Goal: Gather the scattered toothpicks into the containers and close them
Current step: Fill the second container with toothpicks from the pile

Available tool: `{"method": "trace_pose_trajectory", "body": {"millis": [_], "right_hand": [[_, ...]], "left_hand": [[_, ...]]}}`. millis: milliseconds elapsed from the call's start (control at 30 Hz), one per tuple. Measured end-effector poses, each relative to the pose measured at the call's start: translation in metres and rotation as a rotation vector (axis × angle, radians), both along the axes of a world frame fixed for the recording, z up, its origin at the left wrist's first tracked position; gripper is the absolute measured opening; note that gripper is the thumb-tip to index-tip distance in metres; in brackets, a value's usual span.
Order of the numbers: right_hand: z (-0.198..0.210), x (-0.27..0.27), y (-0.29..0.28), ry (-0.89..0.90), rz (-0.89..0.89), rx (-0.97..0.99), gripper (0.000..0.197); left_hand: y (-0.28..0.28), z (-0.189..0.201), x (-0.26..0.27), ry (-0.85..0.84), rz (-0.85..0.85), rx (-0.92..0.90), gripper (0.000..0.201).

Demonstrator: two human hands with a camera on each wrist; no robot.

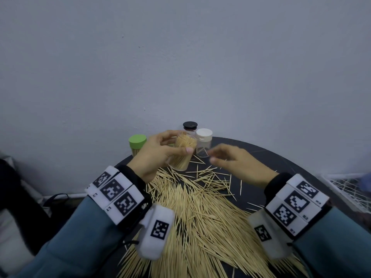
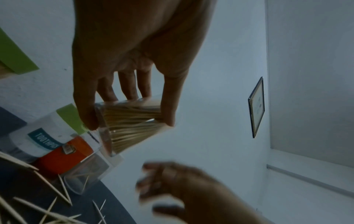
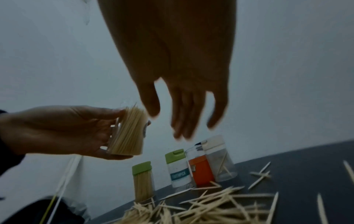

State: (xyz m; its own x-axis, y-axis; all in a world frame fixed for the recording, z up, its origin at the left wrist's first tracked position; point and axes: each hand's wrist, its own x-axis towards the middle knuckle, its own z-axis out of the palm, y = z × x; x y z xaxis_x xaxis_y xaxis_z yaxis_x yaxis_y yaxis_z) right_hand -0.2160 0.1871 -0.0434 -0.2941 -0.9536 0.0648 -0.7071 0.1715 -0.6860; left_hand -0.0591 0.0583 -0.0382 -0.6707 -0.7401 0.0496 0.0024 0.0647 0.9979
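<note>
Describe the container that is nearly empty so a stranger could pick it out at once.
On the dark round table, look at the far edge by the wall, where the containers stand. The clear container with the white lid is the rightmost one; unlike the green-lidded container, packed with toothpicks, it holds only a few loose ones.
</note>
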Motion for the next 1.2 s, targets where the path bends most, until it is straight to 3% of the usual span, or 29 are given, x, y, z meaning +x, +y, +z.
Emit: {"method": "trace_pose_trajectory", "body": {"millis": [133, 267, 500, 833, 967, 1067, 1200], "right_hand": [[0.002, 0.007, 0.009, 0.337, 0.055, 0.601, 0.055], [-0.004, 0.019, 0.013, 0.377, 0.080, 0.858, 0.076], [-0.014, 0.028, 0.009, 0.422, 0.029, 0.778, 0.057], [-0.014, 0.025, 0.006, 0.393, 0.008, 0.688, 0.051], [-0.014, 0.022, 0.005, 0.397, 0.021, 0.687, 0.036], [-0.015, 0.020, 0.005, 0.386, 0.046, 0.717, 0.014], [-0.019, 0.012, 0.004, 0.264, 0.025, 0.718, 0.007]], "left_hand": [[-0.001, 0.003, 0.001, 0.013, -0.021, -0.006, 0.052], [0.003, 0.003, 0.000, 0.017, -0.086, -0.008, 0.037], [0.009, 0.000, -0.003, -0.023, -0.102, -0.014, 0.036], [0.013, -0.003, -0.004, -0.043, -0.101, -0.018, 0.038], [0.014, -0.003, -0.005, -0.044, -0.095, -0.019, 0.037], [0.013, -0.005, -0.006, -0.055, -0.068, -0.017, 0.041], [0.014, -0.006, -0.006, -0.059, -0.058, -0.019, 0.050]]}}
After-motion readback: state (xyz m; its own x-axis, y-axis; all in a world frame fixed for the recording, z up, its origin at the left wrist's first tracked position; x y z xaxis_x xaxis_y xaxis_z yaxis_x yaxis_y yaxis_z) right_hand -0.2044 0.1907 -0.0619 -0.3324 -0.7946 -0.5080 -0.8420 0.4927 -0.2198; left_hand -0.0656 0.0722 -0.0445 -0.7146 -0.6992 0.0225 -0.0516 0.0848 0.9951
